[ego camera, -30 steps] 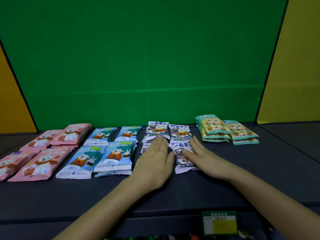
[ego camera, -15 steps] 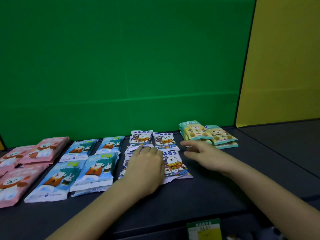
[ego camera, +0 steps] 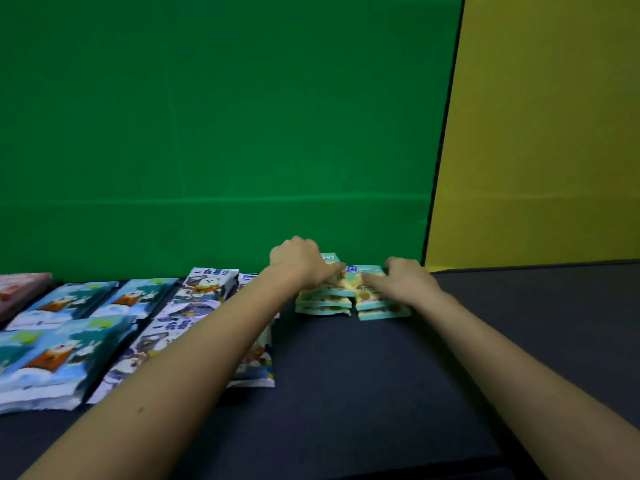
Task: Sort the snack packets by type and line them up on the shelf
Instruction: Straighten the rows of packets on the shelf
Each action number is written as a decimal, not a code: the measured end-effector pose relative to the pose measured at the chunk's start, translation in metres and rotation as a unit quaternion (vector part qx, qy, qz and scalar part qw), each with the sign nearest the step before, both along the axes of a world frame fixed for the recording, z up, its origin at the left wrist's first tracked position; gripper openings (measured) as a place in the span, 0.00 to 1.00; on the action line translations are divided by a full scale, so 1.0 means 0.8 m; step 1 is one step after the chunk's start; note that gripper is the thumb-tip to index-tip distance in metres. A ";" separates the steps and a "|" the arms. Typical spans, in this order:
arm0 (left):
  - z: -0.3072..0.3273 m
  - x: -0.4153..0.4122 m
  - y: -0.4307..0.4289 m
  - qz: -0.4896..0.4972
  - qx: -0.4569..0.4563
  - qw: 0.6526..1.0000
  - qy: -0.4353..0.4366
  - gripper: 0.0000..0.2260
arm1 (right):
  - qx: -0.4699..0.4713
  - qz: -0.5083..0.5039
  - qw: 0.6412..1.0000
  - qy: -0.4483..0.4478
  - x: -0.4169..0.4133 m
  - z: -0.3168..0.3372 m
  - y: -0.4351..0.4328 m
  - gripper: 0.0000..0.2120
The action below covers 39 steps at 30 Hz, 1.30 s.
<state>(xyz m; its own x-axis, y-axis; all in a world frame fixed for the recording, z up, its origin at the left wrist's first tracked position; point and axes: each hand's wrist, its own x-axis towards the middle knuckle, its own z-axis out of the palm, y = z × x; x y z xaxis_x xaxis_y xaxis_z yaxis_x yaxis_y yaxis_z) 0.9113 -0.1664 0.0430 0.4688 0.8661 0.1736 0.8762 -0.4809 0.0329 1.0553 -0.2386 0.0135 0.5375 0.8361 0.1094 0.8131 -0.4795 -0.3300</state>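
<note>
Two stacks, one per hand. Head view only.

- Task items: left green stack [ego camera: 323, 299] and right green stack [ego camera: 381, 308] lie side by side, inner edges touching or nearly so, far back on the shelf [ego camera: 381, 393] near the green backdrop [ego camera: 214, 133]. Each stack holds several packets. Long axes run front to back, away from the person.
- Key relation: each stack lies directly under its own hand, so neither arm must cross. The stacks sit to the right of the white packets [ego camera: 207, 289] with a gap between. Blue packets [ego camera: 62, 355] and pink packets [ego camera: 17, 289] follow further left.
- Left hand [ego camera: 298, 261]: on top of the left green stack, knuckles raised, fingers bent down over its far end, thumb lying across the top toward the centre. Fingertips hidden, but it reads as a grasp.
- Right hand [ego camera: 405, 278]: on the right green stack, set the same way, thumb pointing inward. Judged also grasping. Blur prevents certainty.
- Arms: both stretched well forward, forearms converging. The left forearm passes over the white packets.

Judgement: the green type is grouped but sits behind the front rows. The next move likely draws or squares both stacks along their long axis. Risk: top packets sliding off.
</note>
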 end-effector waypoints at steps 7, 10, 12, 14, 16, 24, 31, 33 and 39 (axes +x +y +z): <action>-0.018 0.051 0.009 0.094 -0.030 0.995 0.018 0.33 | -0.062 0.020 0.995 -0.069 0.007 -0.007 0.019 0.43; -0.020 0.057 0.011 0.112 -0.038 0.993 0.011 0.33 | -0.082 0.031 0.994 -0.066 0.007 -0.003 0.024 0.42; -0.023 0.057 0.012 0.120 -0.036 0.992 -0.002 0.34 | -0.083 0.039 0.994 -0.067 0.006 -0.004 0.027 0.41; -0.025 0.055 0.011 0.124 -0.035 0.991 -0.020 0.35 | -0.077 0.041 0.993 -0.078 0.004 -0.004 0.027 0.40; -0.024 0.051 0.008 0.125 -0.030 0.991 -0.037 0.36 | -0.076 0.040 0.992 -0.091 0.001 -0.002 0.026 0.39; 0.007 0.015 -0.039 0.081 0.007 0.996 -0.030 0.35 | -0.075 0.026 0.994 -0.071 -0.006 0.006 0.023 0.40; -0.019 -0.037 -0.127 0.022 -0.039 0.997 0.065 0.34 | -0.025 0.069 0.993 -0.089 -0.008 0.029 -0.042 0.38; -0.035 -0.043 -0.143 0.008 -0.043 0.995 0.090 0.34 | -0.038 0.099 0.989 -0.100 -0.016 0.027 -0.078 0.35; -0.058 -0.037 -0.142 0.016 -0.063 0.994 0.091 0.34 | -0.105 0.102 0.981 -0.125 -0.051 -0.008 -0.127 0.38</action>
